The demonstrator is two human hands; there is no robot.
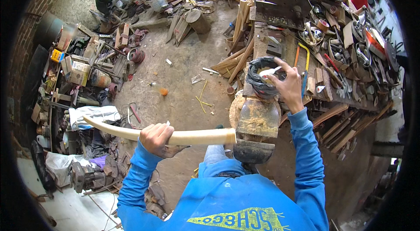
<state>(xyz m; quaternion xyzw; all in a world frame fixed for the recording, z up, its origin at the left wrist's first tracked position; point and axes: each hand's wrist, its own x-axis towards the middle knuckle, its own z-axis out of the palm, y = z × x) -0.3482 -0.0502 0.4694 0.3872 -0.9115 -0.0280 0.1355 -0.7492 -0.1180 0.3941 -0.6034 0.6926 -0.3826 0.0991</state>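
My left hand [156, 139] is closed round a long, curved, pale wooden piece [203, 137]. It lies nearly level, its narrow tip pointing left and its blunt end reaching the vise. Something dark shows just under my left fingers; I cannot tell what it is. My right hand [288, 83] pinches a small white object [270, 72] between thumb and fingers, its exact kind unclear. It is held over a bucket lined with a black plastic bag [259, 83]. Below the bucket stands a vise [258, 119] dusted with sawdust, its dark front jaw near the wooden piece's blunt end.
On the right, a workbench [286, 49] carries a yellow-framed hacksaw [305, 62] and many hand tools. Wood strips [350, 124] are stacked beneath it. Scrap and boxes [80, 72] crowd the left side. A round wood block [197, 21] stands farther off, with several people seated beyond.
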